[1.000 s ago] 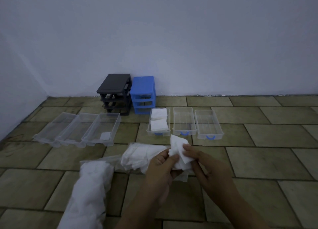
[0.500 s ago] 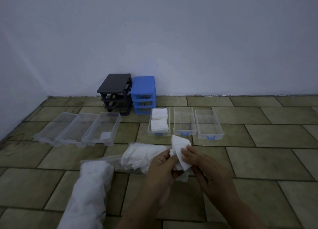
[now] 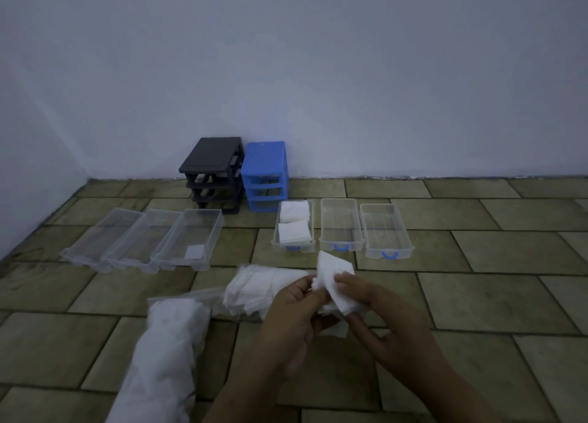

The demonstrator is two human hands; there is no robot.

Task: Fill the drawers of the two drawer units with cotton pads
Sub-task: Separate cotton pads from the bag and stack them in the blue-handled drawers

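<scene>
My left hand (image 3: 294, 314) and my right hand (image 3: 378, 314) together hold a small bunch of white cotton pads (image 3: 334, 276) low over the floor. A black drawer unit (image 3: 211, 173) and a blue drawer unit (image 3: 264, 174) stand empty against the wall. Three clear drawers with blue handles lie in front: the left one (image 3: 294, 225) holds two stacks of pads, the middle one (image 3: 339, 225) and the right one (image 3: 385, 230) look empty. Three more clear drawers (image 3: 143, 238) lie to the left; the nearest has one pad (image 3: 195, 251).
An open plastic bag of cotton pads (image 3: 257, 290) lies just left of my hands. A second full bag of pads (image 3: 165, 365) lies at the lower left. The floor is tiled, with a white wall behind and another on the left.
My hands have shifted the bunch of pads slightly between the fingers, and my right thumb now lies over the pads. Nothing else has moved.
</scene>
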